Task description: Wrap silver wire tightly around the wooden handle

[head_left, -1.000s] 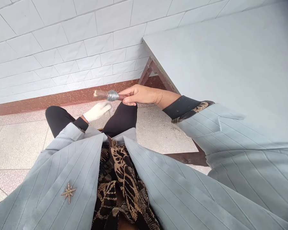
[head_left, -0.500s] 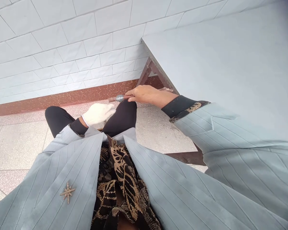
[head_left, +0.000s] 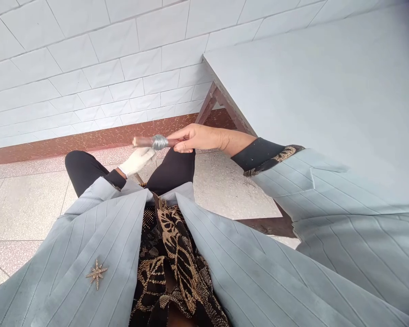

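My bare right hand (head_left: 194,137) is closed round a reddish-brown wooden stick (head_left: 142,141), thumb below and fingers above. A thick coil of silver wire (head_left: 160,142) is wound about the stick just ahead of my fingertips. The stick's pale cut end points left. Beneath it, my left hand (head_left: 136,161) wears a white knitted glove, its fingers curled together; whether it touches the stick cannot be told. A thin rod-like thing (head_left: 139,177) shows under the glove, too small to name.
A grey-white table (head_left: 313,100) on brown legs (head_left: 207,103) stands to the right. Ahead rises a white tiled wall (head_left: 98,63) with a reddish-brown skirting (head_left: 71,138). My black-clad knees (head_left: 85,165) are above the speckled floor tiles (head_left: 27,200).
The stick with its wire coil has moved left and nearer to the camera, now passing above my gloved left hand. My left hand has shifted slightly left, fingers more curled.
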